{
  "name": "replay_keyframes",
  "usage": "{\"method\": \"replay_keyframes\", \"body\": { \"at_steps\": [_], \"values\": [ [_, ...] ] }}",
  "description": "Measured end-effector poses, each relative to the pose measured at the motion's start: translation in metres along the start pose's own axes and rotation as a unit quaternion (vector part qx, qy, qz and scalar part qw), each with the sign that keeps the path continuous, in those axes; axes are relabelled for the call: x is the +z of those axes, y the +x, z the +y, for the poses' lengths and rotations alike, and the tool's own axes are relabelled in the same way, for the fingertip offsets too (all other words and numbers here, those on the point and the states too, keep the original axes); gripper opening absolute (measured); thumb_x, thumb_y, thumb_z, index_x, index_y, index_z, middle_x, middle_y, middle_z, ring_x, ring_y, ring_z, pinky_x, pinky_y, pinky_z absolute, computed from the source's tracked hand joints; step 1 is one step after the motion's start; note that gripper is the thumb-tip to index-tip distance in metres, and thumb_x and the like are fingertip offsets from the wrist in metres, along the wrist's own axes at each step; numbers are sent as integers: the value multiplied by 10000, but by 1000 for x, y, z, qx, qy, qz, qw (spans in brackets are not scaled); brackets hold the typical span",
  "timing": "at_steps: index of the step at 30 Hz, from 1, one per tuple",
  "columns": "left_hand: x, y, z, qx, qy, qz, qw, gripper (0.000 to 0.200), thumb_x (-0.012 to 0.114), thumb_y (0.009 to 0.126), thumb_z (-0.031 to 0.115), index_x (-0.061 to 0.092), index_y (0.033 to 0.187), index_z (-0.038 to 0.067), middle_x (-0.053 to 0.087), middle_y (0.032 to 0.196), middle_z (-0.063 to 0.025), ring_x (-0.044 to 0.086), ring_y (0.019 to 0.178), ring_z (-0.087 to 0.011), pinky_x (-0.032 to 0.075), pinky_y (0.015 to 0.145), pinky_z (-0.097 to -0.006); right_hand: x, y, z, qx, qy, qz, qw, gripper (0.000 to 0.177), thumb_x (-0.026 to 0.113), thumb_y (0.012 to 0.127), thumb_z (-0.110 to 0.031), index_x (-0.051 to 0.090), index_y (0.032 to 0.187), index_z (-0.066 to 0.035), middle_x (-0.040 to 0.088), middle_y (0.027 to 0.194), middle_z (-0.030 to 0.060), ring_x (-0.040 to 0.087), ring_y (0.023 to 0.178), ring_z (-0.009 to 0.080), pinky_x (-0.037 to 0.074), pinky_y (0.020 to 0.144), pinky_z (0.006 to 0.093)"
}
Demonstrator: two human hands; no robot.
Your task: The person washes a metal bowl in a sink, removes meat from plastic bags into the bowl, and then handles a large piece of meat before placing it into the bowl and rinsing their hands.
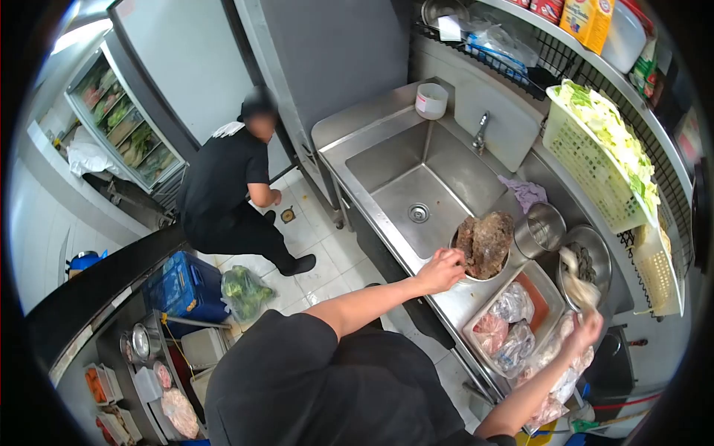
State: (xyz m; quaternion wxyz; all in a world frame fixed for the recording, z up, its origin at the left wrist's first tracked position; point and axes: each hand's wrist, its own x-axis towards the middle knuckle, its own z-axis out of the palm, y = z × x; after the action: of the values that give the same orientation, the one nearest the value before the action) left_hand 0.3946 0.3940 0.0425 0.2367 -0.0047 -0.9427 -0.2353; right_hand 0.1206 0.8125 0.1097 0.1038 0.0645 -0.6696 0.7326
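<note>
My left hand is closed at the near rim of a round metal pot, which holds a big, rough brown lump that looks like frozen food. Over on the right, my right hand grips a pale, motion-blurred thing whose kind I cannot tell. It overlaps a metal bowl with dark grey pieces inside. Between my arms sits a rectangular metal pan with bagged meat and reddish liquid. More plastic-wrapped meat lies below my right hand.
A steel sink with a faucet stands ahead. An empty metal pot and purple cloth are beside it. A green basket of cut cabbage hangs right. A co-worker bends near a blue cooler and bagged greens.
</note>
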Motion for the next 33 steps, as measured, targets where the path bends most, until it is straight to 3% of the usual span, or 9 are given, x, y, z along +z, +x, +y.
{"method": "replay_keyframes", "body": {
  "at_steps": [3,6,13,17,18,19,21,24,33],
  "values": [
    [-8,3,5,-52,-50,132,989,218,730,904,190,691,1102,107,564,1240,-118,581,1169,-285,464,1002,-500,-101,-26,-63,-10,75,105,992,346,613,1041,-220,582,1259,47,619,1285,212,601,1219,341,605,958,526],
    [11,15,-14,-347,-211,249,879,308,728,932,189,630,1156,2,565,1223,-191,636,1045,-358,527,921,-432,-206,-53,-74,-62,49,253,964,373,620,1026,-194,595,1266,90,611,1310,263,599,1223,389,609,949,549],
    [14,23,-31,-484,-432,105,753,276,743,948,159,596,1142,29,636,1115,-81,654,906,-176,597,673,-327,-317,-84,-50,-51,-71,532,842,425,702,855,-91,606,1216,110,721,992,207,692,858,348,619,741,460],
    [8,19,-29,-483,-441,93,751,278,730,945,127,578,1158,33,625,1155,-85,656,906,-178,595,672,-325,-316,-74,-82,-43,-363,321,874,579,701,817,-72,533,1350,80,745,905,143,686,716,302,575,673,403],
    [11,18,-29,-471,-440,96,759,264,726,939,114,584,1146,33,630,1143,-84,653,856,-172,581,640,-326,-313,-60,-114,-86,-474,168,860,621,701,807,-67,514,1383,73,751,883,127,685,681,290,564,656,388],
    [11,17,-30,-460,-439,99,766,250,721,933,101,589,1133,32,636,1131,-82,650,805,-167,566,609,-328,-320,-18,-186,-166,-565,-194,785,664,701,798,-62,496,1416,65,756,861,111,683,646,278,554,638,374],
    [5,18,-30,-456,-444,91,766,261,724,924,88,576,1133,38,629,1141,-80,652,818,-167,567,619,-325,-252,25,-248,-184,-500,-627,569,752,701,779,-52,459,1483,50,768,817,79,681,575,255,532,604,346],
    [6,16,-37,-440,-459,76,768,275,731,912,71,550,1117,47,616,1161,-80,655,831,-169,566,633,-325,-164,-13,-220,-170,-596,-655,431,925,725,778,-92,283,1584,16,780,866,10,696,616,260,485,642,482],
    [0,17,-46,-407,-484,6,775,254,767,900,85,550,1032,77,668,806,-12,630,686,-111,521,601,-301,-116,-72,-221,-130,-648,-628,411,665,690,879,-121,457,1478,49,764,912,147,732,763,296,546,715,417]
  ]
}}
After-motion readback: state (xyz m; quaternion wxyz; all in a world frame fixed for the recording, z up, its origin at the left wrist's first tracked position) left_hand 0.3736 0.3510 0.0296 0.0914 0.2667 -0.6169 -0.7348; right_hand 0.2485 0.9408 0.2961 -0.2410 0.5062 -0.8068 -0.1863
